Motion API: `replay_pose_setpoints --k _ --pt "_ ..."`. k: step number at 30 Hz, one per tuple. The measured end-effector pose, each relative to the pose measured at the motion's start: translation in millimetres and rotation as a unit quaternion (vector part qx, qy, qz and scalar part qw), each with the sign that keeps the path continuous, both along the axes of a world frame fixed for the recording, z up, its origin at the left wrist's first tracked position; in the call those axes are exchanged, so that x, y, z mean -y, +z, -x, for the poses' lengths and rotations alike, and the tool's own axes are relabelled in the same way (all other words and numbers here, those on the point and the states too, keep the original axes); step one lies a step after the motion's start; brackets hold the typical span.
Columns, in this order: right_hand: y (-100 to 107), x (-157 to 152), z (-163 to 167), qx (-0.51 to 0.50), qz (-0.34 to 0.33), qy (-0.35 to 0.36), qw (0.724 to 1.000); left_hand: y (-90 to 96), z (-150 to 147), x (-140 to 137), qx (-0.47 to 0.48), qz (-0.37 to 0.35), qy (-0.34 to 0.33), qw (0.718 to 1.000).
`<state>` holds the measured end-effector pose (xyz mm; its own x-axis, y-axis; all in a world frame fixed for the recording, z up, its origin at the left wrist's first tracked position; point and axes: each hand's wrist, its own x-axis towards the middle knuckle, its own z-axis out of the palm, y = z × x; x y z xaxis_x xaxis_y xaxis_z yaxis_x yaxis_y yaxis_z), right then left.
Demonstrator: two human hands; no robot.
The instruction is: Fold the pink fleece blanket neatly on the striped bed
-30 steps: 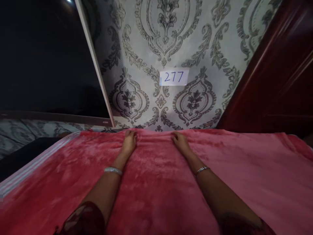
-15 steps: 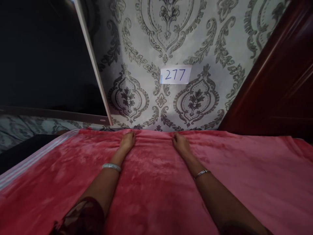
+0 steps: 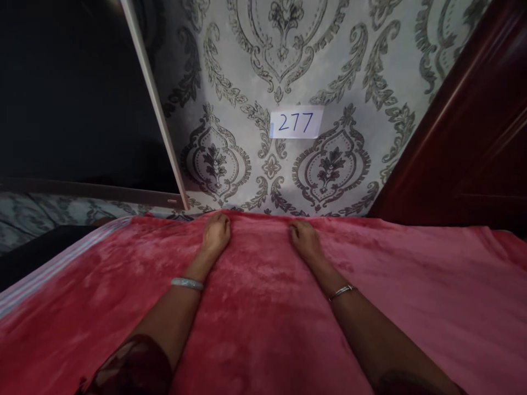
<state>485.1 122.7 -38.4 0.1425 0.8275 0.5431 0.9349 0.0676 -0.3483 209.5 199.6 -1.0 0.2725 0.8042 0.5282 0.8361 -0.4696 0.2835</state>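
A plush pink-red blanket (image 3: 255, 307) lies spread before me, its far edge running along the wall. Both my arms stretch forward over it. My left hand (image 3: 216, 233), with a pale bangle at the wrist, has its fingers curled onto the blanket near that far edge. To its right, my right hand (image 3: 304, 238) is closed on the same far part, a thin silver bracelet on its wrist. Between the two hands the cloth is drawn into a low fold. The fingertips of both hands are mostly hidden.
Patterned grey wallpaper (image 3: 230, 159) rises behind the blanket, with a paper label (image 3: 296, 122) reading 277. A large dark screen (image 3: 78, 99) stands at the left, above a black surface (image 3: 33, 249). Dark red wooden furniture (image 3: 461, 148) leans into view at the right.
My left hand has risen slightly, lifting the blanket's far edge beside it a little. The wrinkles between my hands have smoothed. My right hand has barely moved.
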Motion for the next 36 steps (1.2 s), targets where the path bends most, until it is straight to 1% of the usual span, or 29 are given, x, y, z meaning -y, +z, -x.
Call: replay_pose_setpoints --k 1,2,3,4,5,6,8,11,14,16,20,23,26,30,33,36 --pt "1.0 2.0 2.9 0.010 -0.006 0.034 0.999 1.6 -2.6 4.6 -0.016 -0.013 -0.050 0.999" --pt "2.0 4.3 6.2 0.025 0.004 0.074 0.997 2.2 -5.9 9.3 -0.040 -0.014 -0.110 0.993" --pt "2.8 6.5 9.6 0.045 0.030 0.114 0.992 1.6 -9.5 13.8 -0.071 -0.001 -0.166 0.984" --pt "3.6 8.7 12.8 0.066 0.069 0.144 0.985 -0.1 -13.0 17.5 -0.107 0.027 -0.206 0.972" --pt "4.3 10.7 15.5 0.084 0.111 0.161 0.977 -2.8 -16.3 20.4 -0.144 0.063 -0.225 0.962" --pt "5.1 12.4 17.4 0.098 0.152 0.165 0.970 -5.8 -18.8 22.1 -0.177 0.099 -0.222 0.954" --pt "7.5 15.0 18.5 0.109 0.213 0.143 0.960 -11.1 -21.2 23.0 -0.219 0.148 -0.181 0.947" --pt "12.5 17.5 15.8 0.107 0.257 0.104 0.955 -12.6 -18.9 21.7 -0.228 0.160 -0.108 0.954" --pt "17.1 19.0 12.4 0.106 0.262 0.076 0.956 -8.6 -15.6 21.5 -0.218 0.155 -0.025 0.963" --pt "18.8 19.5 10.3 0.105 0.257 0.069 0.958 -6.2 -15.2 21.4 -0.217 0.151 0.008 0.964" --pt "20.1 19.8 2.6 0.096 0.256 0.071 0.959 -4.5 -17.3 18.7 -0.216 0.158 0.024 0.963" --pt "19.9 22.2 -10.6 0.093 0.250 0.074 0.961 -4.3 -17.5 15.7 -0.215 0.164 0.024 0.963" --pt "17.9 29.4 -34.9 0.104 0.243 0.062 0.962 -4.3 -16.4 13.4 -0.226 0.157 0.025 0.961" --pt "11.9 50.1 -87.3 0.130 0.240 0.021 0.962 -5.2 -15.4 10.8 -0.228 0.162 0.026 0.960" --pt "6.7 71.2 -134.4 0.148 0.240 -0.037 0.959 -6.2 -15.0 8.3 -0.225 0.160 0.021 0.961" --pt "2.4 89.1 -174.3 0.143 0.229 -0.115 0.956 -6.8 -14.8 5.5 -0.223 0.158 0.020 0.962"
